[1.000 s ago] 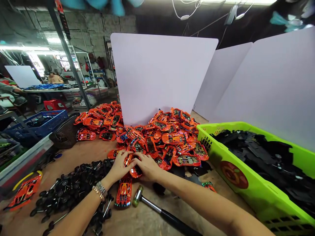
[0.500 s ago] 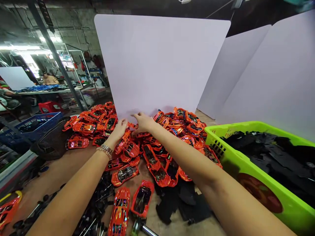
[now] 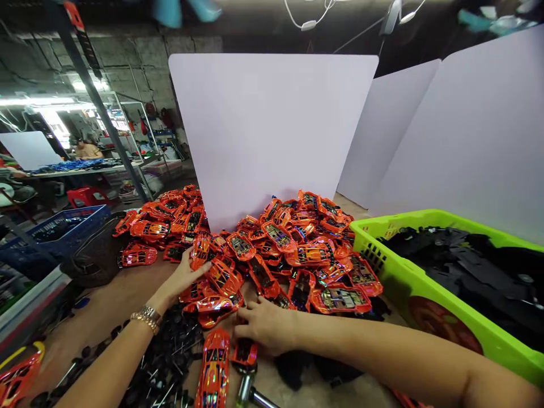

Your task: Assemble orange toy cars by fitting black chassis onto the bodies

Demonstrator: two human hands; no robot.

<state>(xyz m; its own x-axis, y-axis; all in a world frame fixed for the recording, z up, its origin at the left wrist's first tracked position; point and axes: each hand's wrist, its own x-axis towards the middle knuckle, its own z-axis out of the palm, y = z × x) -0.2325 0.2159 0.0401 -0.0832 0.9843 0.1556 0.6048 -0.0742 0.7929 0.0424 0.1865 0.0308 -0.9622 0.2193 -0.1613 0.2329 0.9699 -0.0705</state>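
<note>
A heap of shiny orange-red toy car body shells [image 3: 312, 255] spreads over the table, some with their dark undersides up. At the heap's left front, my left hand [image 3: 185, 277] has thumb and fingers on either side of one toy car body [image 3: 200, 249]. Low in front of the heap, my right hand [image 3: 267, 326] curls its fingers over another toy car body [image 3: 245, 352], covering most of it. Beside that one lies a toy car body [image 3: 213, 368], roof up. A metal-shafted tool [image 3: 246, 391] lies below my right hand.
Black wheels on metal axles [image 3: 161, 351] are strewn at the front left. A lime-green basket [image 3: 429, 283] of black flat parts stands at right. White panels [image 3: 272, 136] rise behind the heap. At left are a dark bag [image 3: 91, 249], a blue crate [image 3: 100, 215] and a distant person [image 3: 87, 149].
Both hands have come back from the rear of the heap toward me, the right one furthest. Several toy car bodies have slid forward with them. The view has tilted upward slightly.
</note>
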